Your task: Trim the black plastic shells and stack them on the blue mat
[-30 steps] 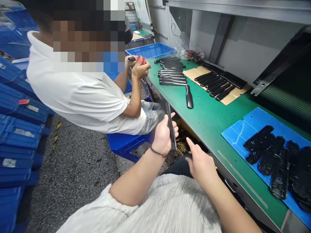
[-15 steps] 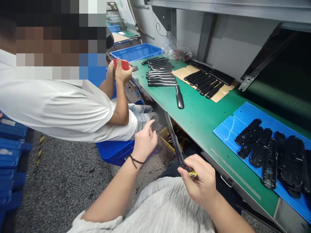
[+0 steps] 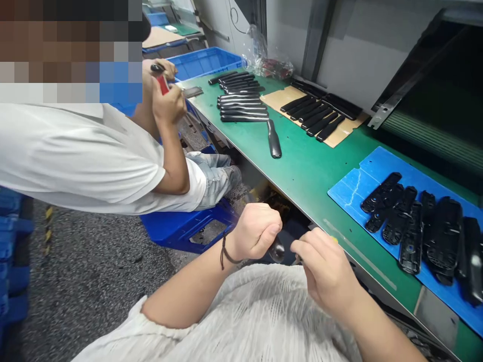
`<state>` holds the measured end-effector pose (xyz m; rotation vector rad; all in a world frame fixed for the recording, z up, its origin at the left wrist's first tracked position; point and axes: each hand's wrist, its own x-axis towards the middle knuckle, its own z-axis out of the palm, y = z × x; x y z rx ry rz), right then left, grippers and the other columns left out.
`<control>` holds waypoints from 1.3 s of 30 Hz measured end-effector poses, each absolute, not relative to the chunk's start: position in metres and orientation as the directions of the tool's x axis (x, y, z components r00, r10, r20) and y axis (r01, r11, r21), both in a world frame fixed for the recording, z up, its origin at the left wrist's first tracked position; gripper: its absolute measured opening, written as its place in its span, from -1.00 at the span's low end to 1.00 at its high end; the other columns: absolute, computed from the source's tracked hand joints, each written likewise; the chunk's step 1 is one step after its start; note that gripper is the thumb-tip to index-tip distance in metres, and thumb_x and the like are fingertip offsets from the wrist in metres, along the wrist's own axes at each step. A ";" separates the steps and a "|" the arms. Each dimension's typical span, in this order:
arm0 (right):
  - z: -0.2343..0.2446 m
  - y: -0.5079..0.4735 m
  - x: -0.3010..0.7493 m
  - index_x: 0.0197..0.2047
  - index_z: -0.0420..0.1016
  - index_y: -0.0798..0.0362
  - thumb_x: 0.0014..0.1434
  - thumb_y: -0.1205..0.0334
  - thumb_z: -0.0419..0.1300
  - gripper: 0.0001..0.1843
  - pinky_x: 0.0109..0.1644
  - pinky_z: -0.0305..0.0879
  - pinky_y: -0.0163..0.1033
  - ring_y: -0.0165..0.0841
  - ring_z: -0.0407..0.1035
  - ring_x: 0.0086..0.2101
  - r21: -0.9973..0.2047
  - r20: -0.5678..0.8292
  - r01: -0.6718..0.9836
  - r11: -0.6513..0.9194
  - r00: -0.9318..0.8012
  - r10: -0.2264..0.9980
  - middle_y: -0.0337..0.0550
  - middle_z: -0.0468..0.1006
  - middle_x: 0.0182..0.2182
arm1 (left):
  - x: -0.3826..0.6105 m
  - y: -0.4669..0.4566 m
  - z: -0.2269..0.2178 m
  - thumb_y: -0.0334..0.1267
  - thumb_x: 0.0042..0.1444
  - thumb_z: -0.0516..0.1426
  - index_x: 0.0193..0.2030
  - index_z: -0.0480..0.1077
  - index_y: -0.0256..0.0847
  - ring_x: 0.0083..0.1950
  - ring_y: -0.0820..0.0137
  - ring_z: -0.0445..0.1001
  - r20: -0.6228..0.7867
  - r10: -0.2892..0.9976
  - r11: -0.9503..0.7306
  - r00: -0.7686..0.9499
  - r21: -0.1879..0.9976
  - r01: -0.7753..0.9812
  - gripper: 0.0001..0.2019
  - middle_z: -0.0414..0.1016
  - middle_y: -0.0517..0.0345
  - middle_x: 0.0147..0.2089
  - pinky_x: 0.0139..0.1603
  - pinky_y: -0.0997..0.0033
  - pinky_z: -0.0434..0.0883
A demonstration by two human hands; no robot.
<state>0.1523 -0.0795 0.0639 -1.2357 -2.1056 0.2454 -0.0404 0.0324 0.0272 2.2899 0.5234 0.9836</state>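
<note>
My left hand point(image 3: 257, 232) is closed in a fist around a long black handle point(image 3: 277, 250), and only its rounded end shows below my fingers. Just to the right, my right hand point(image 3: 324, 266) pinches a small yellow-handled tool point(image 3: 334, 240), with its thin metal tip point(image 3: 298, 259) pointing toward the black handle. The tip and the handle look very close, but my fingers hide any contact. Both hands are above my lap, just off the front edge of a green workbench point(image 3: 302, 166).
Rows of long black handles point(image 3: 243, 108) lie on the bench, with more on a cardboard sheet point(image 3: 281, 98). Black moulded shells rest on a blue mat point(image 3: 349, 193). A co-worker point(image 3: 90, 151) on a blue stool point(image 3: 184, 229) holds a red-handled tool point(image 3: 163, 84).
My left hand has turned the black handle from upright to nearly end-on and moved right. My right hand has moved up beside it, still pinching the yellow tool. The view has shifted slightly.
</note>
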 end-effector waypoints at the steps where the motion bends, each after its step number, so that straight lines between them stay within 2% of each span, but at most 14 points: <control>1: 0.064 -0.079 0.156 -0.12 0.45 0.03 0.42 0.46 -0.11 -0.68 -0.34 0.06 -0.20 -0.34 0.20 -0.40 -0.405 0.464 0.731 0.549 -0.353 0.812 -0.18 0.41 -0.42 | -0.040 0.032 0.028 -0.07 0.42 -0.18 -0.49 0.28 -0.09 -0.50 0.28 0.27 0.523 0.545 -0.752 0.656 0.650 0.107 -0.54 0.37 0.06 -0.55 -0.31 0.22 0.23; 2: 0.064 -0.079 0.158 -0.11 0.46 0.03 0.44 0.41 -0.09 -0.69 -0.35 0.01 -0.19 -0.34 0.18 -0.41 -0.360 0.456 0.751 0.553 -0.376 0.807 -0.18 0.39 -0.42 | -0.040 0.031 0.030 -0.08 0.41 -0.18 -0.49 0.28 -0.09 -0.50 0.28 0.26 0.528 0.537 -0.755 0.658 0.649 0.096 -0.54 0.37 0.06 -0.56 -0.31 0.21 0.22; 4: 0.064 -0.079 0.158 -0.10 0.47 0.05 0.50 0.16 -0.03 -0.72 -0.35 -0.01 -0.18 -0.34 0.16 -0.41 -0.337 0.422 0.761 0.554 -0.404 0.811 -0.18 0.38 -0.40 | -0.039 0.029 0.033 -0.11 0.41 -0.17 -0.48 0.27 -0.09 -0.52 0.30 0.24 0.551 0.521 -0.768 0.652 0.637 0.075 -0.56 0.36 0.07 -0.57 -0.33 0.22 0.20; 7: 0.063 -0.077 0.152 -0.21 0.44 0.05 0.43 -0.24 0.05 -0.50 -0.37 -0.04 -0.18 -0.35 0.14 -0.42 -0.340 0.414 0.761 0.552 -0.406 0.815 -0.22 0.34 -0.43 | -0.037 0.027 0.037 -0.16 0.40 -0.16 -0.47 0.26 -0.09 -0.54 0.31 0.21 0.583 0.493 -0.787 0.646 0.616 0.045 -0.60 0.34 0.09 -0.57 -0.35 0.22 0.17; 9: 0.063 -0.074 0.147 -0.32 0.39 0.03 0.41 -0.32 0.04 -0.43 -0.38 -0.08 -0.18 -0.37 0.12 -0.45 -0.332 0.423 0.773 0.540 -0.390 0.818 -0.25 0.31 -0.47 | -0.037 0.026 0.039 -0.15 0.39 -0.15 -0.48 0.26 -0.09 -0.55 0.31 0.19 0.566 0.492 -0.783 0.661 0.620 0.052 -0.60 0.32 0.09 -0.58 -0.36 0.23 0.15; 12: 0.063 -0.070 0.143 -0.39 0.33 0.01 0.44 -0.30 -0.01 -0.41 -0.39 -0.15 -0.17 -0.40 0.07 -0.48 -0.315 0.418 0.785 0.534 -0.390 0.820 -0.26 0.31 -0.49 | -0.037 0.026 0.041 -0.11 0.37 -0.11 -0.51 0.26 -0.08 -0.56 0.31 0.18 0.528 0.515 -0.766 0.675 0.637 0.085 -0.59 0.29 0.10 -0.60 -0.38 0.23 0.14; 16: 0.065 -0.069 0.143 -0.42 0.31 0.01 0.46 -0.21 0.02 -0.45 -0.38 -0.19 -0.16 -0.39 0.04 -0.49 -0.287 0.433 0.783 0.551 -0.407 0.804 -0.27 0.30 -0.51 | -0.038 0.025 0.043 -0.21 0.35 -0.09 -0.47 0.29 -0.10 -0.55 0.33 0.17 0.591 0.492 -0.798 0.639 0.600 0.059 -0.65 0.30 0.11 -0.59 -0.39 0.24 0.12; 23: 0.062 -0.071 0.143 -0.49 0.29 0.01 0.48 -0.15 0.03 -0.44 -0.36 -0.24 -0.13 -0.34 -0.05 -0.45 -0.111 0.585 0.845 0.524 -0.371 0.722 -0.24 0.22 -0.54 | -0.032 0.020 0.039 -0.33 0.36 -0.08 -0.45 0.24 -0.15 -0.55 0.41 0.16 0.680 0.537 -0.802 0.499 0.596 0.051 -0.69 0.24 0.20 -0.57 -0.40 0.32 0.13; 26: 0.058 -0.072 0.141 -0.46 0.34 0.02 0.49 -0.14 0.00 -0.44 -0.35 -0.24 -0.12 -0.32 -0.06 -0.44 -0.051 0.633 0.874 0.484 -0.347 0.692 -0.23 0.20 -0.55 | -0.029 0.015 0.036 -0.35 0.38 -0.06 -0.45 0.24 -0.18 -0.52 0.44 0.18 0.667 0.594 -0.766 0.450 0.640 0.062 -0.69 0.25 0.21 -0.54 -0.40 0.36 0.14; 32: 0.048 -0.073 0.136 -0.36 0.44 0.06 0.50 -0.12 -0.02 -0.47 -0.34 -0.23 -0.11 -0.33 -0.03 -0.44 0.041 0.702 0.923 0.383 -0.299 0.646 -0.22 0.22 -0.55 | -0.023 0.001 0.030 -0.30 0.46 -0.09 -0.46 0.26 -0.21 -0.52 0.48 0.22 0.550 0.761 -0.623 0.343 0.767 0.153 -0.60 0.25 0.22 -0.53 -0.41 0.39 0.15; 36: 0.044 -0.068 0.137 -0.37 0.44 0.06 0.49 -0.08 0.03 -0.50 -0.35 -0.23 -0.11 -0.34 -0.04 -0.45 0.031 0.749 0.939 0.341 -0.248 0.614 -0.22 0.21 -0.57 | -0.020 -0.008 0.031 -0.18 0.52 -0.15 -0.44 0.26 -0.21 -0.48 0.46 0.23 0.422 0.835 -0.503 0.354 0.845 0.181 -0.54 0.25 0.21 -0.51 -0.37 0.37 0.14; 39: 0.044 -0.062 0.141 -0.40 0.38 0.03 0.51 -0.03 0.01 -0.52 -0.36 -0.18 -0.12 -0.34 -0.04 -0.46 -0.135 0.766 0.918 0.372 -0.142 0.628 -0.24 0.20 -0.58 | -0.018 -0.014 0.034 -0.01 0.51 -0.16 -0.33 0.28 -0.21 -0.40 0.41 0.26 0.307 0.788 -0.396 0.533 0.917 0.057 -0.55 0.31 0.16 -0.41 -0.31 0.36 0.20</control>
